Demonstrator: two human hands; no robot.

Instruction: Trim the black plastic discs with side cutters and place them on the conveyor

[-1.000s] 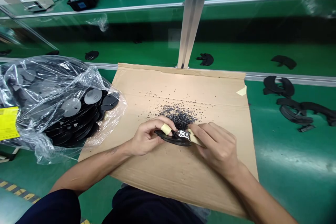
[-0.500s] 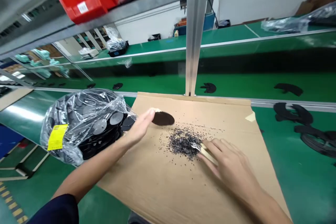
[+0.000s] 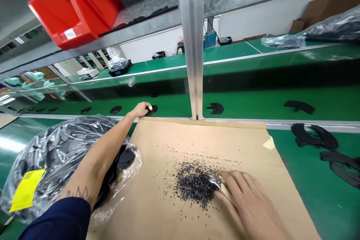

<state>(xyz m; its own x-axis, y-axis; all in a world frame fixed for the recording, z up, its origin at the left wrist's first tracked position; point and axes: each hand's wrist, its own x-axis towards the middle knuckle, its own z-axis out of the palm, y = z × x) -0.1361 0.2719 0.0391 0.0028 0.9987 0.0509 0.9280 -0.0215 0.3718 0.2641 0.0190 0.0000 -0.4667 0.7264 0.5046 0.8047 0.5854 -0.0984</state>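
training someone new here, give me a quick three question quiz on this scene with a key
1. True or false: the left hand is beyond the far edge of the cardboard.
2. Multiple choice: what is the right hand holding?
A) a bottle
B) a tool
C) a red bin
3. Fill in: the label on the bag is ____.

Key: 1 true; 2 B; 3 yellow.

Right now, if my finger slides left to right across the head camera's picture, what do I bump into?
Yellow label → left hand → pile of dark bits → right hand → curved black parts.
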